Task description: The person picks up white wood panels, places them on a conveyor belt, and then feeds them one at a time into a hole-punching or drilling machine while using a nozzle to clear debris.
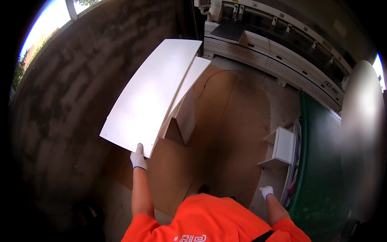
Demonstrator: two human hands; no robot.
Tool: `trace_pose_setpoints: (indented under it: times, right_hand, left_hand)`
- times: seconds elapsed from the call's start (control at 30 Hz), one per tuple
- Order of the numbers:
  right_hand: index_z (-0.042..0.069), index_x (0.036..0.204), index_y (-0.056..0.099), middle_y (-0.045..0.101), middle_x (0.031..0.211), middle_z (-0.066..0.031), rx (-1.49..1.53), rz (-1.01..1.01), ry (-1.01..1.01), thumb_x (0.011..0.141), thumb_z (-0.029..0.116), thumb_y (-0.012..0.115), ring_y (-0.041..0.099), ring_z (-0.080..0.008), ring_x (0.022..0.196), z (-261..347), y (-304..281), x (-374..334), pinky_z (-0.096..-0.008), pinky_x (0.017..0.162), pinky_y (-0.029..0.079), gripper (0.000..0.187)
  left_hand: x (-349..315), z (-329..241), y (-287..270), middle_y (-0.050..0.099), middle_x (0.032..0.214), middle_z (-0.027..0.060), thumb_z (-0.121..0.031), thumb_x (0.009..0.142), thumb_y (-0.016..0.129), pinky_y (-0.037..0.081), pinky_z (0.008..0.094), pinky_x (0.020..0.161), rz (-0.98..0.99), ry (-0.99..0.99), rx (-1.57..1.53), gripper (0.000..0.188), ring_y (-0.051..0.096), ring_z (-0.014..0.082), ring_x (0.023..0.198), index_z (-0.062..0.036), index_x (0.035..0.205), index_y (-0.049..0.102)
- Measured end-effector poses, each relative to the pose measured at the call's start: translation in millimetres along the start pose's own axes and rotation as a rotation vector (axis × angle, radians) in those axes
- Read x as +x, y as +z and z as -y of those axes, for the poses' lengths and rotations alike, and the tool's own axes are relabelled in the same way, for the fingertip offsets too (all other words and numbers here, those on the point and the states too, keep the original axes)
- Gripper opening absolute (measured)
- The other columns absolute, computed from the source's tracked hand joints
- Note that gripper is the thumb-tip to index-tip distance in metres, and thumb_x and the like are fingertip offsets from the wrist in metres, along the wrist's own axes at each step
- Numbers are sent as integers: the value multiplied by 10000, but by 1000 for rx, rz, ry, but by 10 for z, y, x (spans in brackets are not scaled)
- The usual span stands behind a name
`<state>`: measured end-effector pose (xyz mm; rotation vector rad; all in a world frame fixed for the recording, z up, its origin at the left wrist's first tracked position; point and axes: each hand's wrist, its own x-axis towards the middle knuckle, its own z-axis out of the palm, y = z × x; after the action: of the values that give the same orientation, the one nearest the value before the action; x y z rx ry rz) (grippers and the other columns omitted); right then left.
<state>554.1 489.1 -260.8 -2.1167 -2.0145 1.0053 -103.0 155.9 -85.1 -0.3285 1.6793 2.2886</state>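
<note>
A large white panel slants away in front of me on the left. My left hand, in a white knit glove, grips its near edge, thumb on top and fingers hidden beneath. Under its right side shows a second white panel, lying at a slightly different angle. Below these, an upright white-and-brown board structure stands on the floor; how it meets the panels is hidden. My right hand, also gloved, hangs low on the right with its fingers curled and nothing visible in them, apart from the panels.
Brown sheeting covers the floor. A dark, stained wall rises on the left. A long white machine spans the back right. On the right stands a green-topped table, with a small white shelf unit beside it.
</note>
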Motion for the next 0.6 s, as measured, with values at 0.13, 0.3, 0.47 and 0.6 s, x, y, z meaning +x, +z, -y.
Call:
trace_pose_setpoints:
  times: [0.13, 0.3, 0.47, 0.6]
  right_hand:
    - [-89, 1203, 681, 728, 1085, -223, 217, 372, 239, 838, 228, 782, 698, -336, 822, 583, 349, -226, -439, 811, 551, 494]
    - [-61, 1313, 619, 702, 1211, -230, 61, 482, -232, 873, 320, 740, 689, -303, 1116, 1290, 762, -634, -374, 967, 539, 594]
    - [-69, 1322, 613, 691, 1244, -243, -132, 600, -206, 835, 361, 742, 677, -328, 1160, 1447, 699, -749, -396, 1018, 518, 662]
    - [-70, 1312, 626, 688, 1246, -257, -213, 511, -174, 828, 347, 743, 669, -350, 1173, 1222, 569, -766, -397, 1029, 511, 650]
  left_hand:
    - [-124, -20, -167, 694, 902, 86, -300, 990, 673, 516, 335, 523, 32, -48, 268, 345, 656, 193, 669, 2, 1151, 625]
    - [-455, -79, -249, 663, 800, 68, -268, 983, 678, 358, 282, 401, 96, -72, 170, 304, 565, 135, 533, -2, 1118, 619]
    - [-354, -244, -448, 670, 783, 74, -313, 987, 669, 422, 276, 405, 165, -75, 257, 364, 590, 147, 534, 4, 1152, 605]
    - [-136, -261, -503, 674, 782, 67, -315, 986, 671, 442, 276, 426, 186, -102, 291, 351, 594, 145, 535, -2, 1133, 615]
